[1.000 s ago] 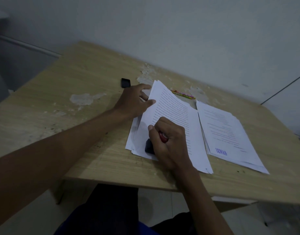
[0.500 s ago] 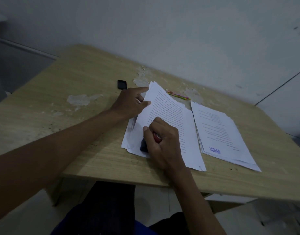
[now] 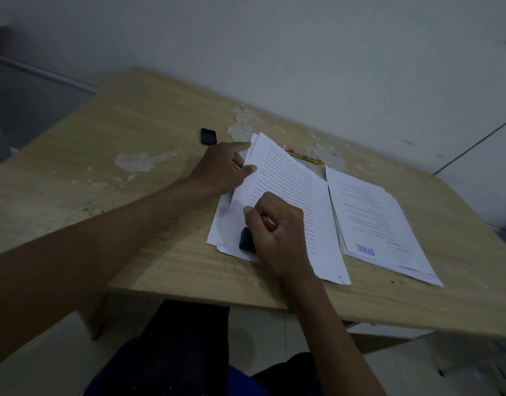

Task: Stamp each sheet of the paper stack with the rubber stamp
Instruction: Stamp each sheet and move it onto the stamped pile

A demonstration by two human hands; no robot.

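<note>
Desk: wooden desk [image 3: 131, 224] against a pale wall, its veneer chipped — one surface, carrying two lots of paper.
Papers: paper stack [image 3: 288, 195] before you, still being worked; stamped pile [image 3: 374, 218] just beside it on your right, blue mark on top.
Hands: two. Your left hand [image 3: 220, 170] pinches the stack's lifted left edge; your right hand [image 3: 277, 238] is fisted around the rubber stamp [image 3: 247, 238], head down on the near-left corner.
Risk: the raised sheet could slip under pressure and smear the print — likely if you lift crookedly.
Extras: one pencil [image 3: 303, 155], one black case [image 3: 208, 136].
</note>
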